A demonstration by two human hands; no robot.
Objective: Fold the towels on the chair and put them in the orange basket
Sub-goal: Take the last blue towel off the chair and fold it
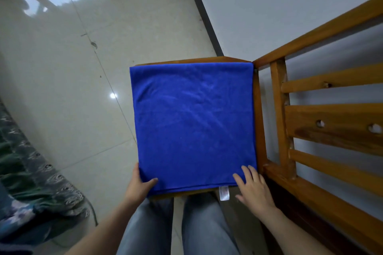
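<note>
Nearest the camera, the person's legs [176,225] in grey-blue jeans point toward the chair [260,109]. The left hand [137,186] pinches the near left corner of the blue towel [192,122], with its thumb lying on top and its fingers tucked out of sight at the edge. The right hand [253,187] rests flat on the near right corner, fingers straight and spread, gripping nothing. Between the hands a white care label [224,193] hangs from the towel's near edge. Its red print is too small to read. The towel lies folded into a smooth square that covers nearly all of the wooden seat. The slatted chair back [331,126] rises to the right. On the left, a patterned cloth [31,172] lies on the glossy tiled floor [83,89]. Beyond, a dark baseboard [203,10] meets a pale wall [269,6].
</note>
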